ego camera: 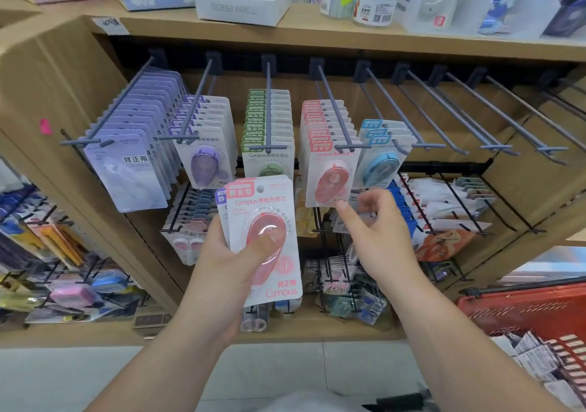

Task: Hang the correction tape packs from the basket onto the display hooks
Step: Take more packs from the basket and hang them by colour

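Several display hooks (pixel 268 107) carry stock, yet the left hand (pixel 222 262) grips a stack of correction tape packs (pixel 253 203), the right hand (pixel 377 234) hovers loosely curled, empty, and the basket (pixel 523 316) holds more.

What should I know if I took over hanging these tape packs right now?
Left hand: grips a stack of carded packs, with a pink correction tape pack on top and a purple-topped pack behind.
Right hand: holds nothing; its index fingertip is by the bottom edge of the front hanging pink pack.
Done: lavender, purple, green, pink and blue rows already hang.
Left: hang the stack by colour. More packs lie in the red plastic basket, lower right. Bare grey metal hooks wait on the right.
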Motion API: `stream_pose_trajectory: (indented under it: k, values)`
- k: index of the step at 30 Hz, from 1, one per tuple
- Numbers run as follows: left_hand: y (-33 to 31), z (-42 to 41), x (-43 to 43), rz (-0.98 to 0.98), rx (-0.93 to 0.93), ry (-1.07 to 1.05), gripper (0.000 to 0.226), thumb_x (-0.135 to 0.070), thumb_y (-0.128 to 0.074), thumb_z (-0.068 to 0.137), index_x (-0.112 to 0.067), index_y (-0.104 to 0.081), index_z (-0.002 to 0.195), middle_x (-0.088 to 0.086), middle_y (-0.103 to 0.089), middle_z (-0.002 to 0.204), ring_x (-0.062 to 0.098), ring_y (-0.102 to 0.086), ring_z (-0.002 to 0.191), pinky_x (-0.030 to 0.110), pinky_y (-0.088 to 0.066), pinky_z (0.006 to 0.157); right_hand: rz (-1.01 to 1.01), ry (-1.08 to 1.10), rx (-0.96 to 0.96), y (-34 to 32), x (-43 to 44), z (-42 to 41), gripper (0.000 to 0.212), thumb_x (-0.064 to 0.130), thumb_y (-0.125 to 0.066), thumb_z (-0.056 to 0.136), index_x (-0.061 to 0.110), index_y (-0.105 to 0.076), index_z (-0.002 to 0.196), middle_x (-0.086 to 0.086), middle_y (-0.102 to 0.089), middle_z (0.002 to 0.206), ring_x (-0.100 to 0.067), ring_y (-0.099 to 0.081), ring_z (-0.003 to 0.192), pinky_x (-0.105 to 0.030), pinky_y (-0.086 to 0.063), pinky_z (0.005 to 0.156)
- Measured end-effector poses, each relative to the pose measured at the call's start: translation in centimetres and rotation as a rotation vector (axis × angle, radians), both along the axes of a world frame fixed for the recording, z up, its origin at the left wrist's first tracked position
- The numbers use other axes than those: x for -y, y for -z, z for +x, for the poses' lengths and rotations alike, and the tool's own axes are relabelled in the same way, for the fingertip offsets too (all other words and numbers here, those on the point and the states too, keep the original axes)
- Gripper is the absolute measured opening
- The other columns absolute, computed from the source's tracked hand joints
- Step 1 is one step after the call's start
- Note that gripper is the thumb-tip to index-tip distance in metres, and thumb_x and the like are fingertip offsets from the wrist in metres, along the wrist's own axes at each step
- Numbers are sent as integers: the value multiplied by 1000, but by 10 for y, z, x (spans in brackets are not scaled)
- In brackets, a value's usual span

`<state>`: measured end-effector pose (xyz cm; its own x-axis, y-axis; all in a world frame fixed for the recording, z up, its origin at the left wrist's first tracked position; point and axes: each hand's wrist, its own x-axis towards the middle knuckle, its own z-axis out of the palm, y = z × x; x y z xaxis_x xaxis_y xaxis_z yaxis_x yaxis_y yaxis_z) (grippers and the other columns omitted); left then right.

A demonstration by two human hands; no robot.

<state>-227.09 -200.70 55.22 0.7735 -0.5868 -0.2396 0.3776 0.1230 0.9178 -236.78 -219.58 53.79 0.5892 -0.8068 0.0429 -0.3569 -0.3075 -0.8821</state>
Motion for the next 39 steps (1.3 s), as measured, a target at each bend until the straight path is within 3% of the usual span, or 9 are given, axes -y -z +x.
stream_pose_trajectory:
  k: [2,5,11,16,19,22,28,33,39]
  values:
    - [1,-3,3,-14,-6,12,64,-22,-95,70,-31,-65,125,-1,-80,113,24,-79,96,38,-63,67,148,-149,85,-14,-18,-6,33,54,-72,82,32,-62,104,5,-68,99,-17,-67,87,-37,-56,72]
    - [1,-8,11,-29,0,22,58,-25,-82,69,-27,-64,124,2,-81,109,27,-79,96,38,-64,67,232,-371,119,-26,-43,-8,38,48,-86,70,30,-69,98,-4,-70,90,-15,-60,75,-39,-57,69]
    - [-1,-17,23,-96,-79,44,59,-36,-75,73,-26,-65,130,6,-79,116,30,-78,103,49,-66,78,282,-378,147,-21,-49,-8,26,30,-86,81,26,-71,102,-6,-76,96,-39,-67,92,-54,-60,82]
    - [3,-16,25,-130,-132,54,50,-35,-67,79,-29,-67,129,7,-79,118,30,-77,104,47,-67,76,483,-371,253,-15,-39,-16,22,20,-70,95,18,-66,117,-1,-76,111,-20,-73,104,-38,-59,89]
    - [8,-16,26,-110,-69,34,43,-29,-65,84,-31,-67,127,4,-79,116,25,-78,99,42,-66,75,583,-323,350,-18,-36,-16,22,17,-62,99,13,-60,120,-3,-77,108,-17,-74,96,-28,-59,73]
    - [13,-13,25,-75,-29,-11,34,-26,-62,95,-31,-64,128,-1,-79,116,23,-77,102,41,-66,75,566,-272,374,-20,-30,-12,18,18,-59,102,16,-58,120,-3,-76,108,-17,-75,87,-26,-57,59]
    - [18,-4,20,-32,35,-65,36,-31,-67,90,-36,-63,125,-9,-79,115,16,-77,101,42,-63,77,401,-128,357,-13,-10,-3,12,20,-60,103,25,-58,113,6,-77,106,-16,-74,98,-36,-61,74]
    - [18,-3,19,-15,40,-58,38,-30,-66,92,-34,-62,130,-6,-78,119,20,-76,105,45,-62,81,329,-138,312,-8,-4,5,10,22,-60,103,30,-57,109,5,-76,107,-13,-73,95,-26,-57,66]
    - [18,-1,19,-10,50,-54,45,-36,-69,83,-36,-63,127,-8,-79,116,18,-76,104,47,-62,83,177,-112,244,3,-6,11,13,29,-62,102,40,-56,105,12,-73,107,-7,-69,101,-45,-58,93]
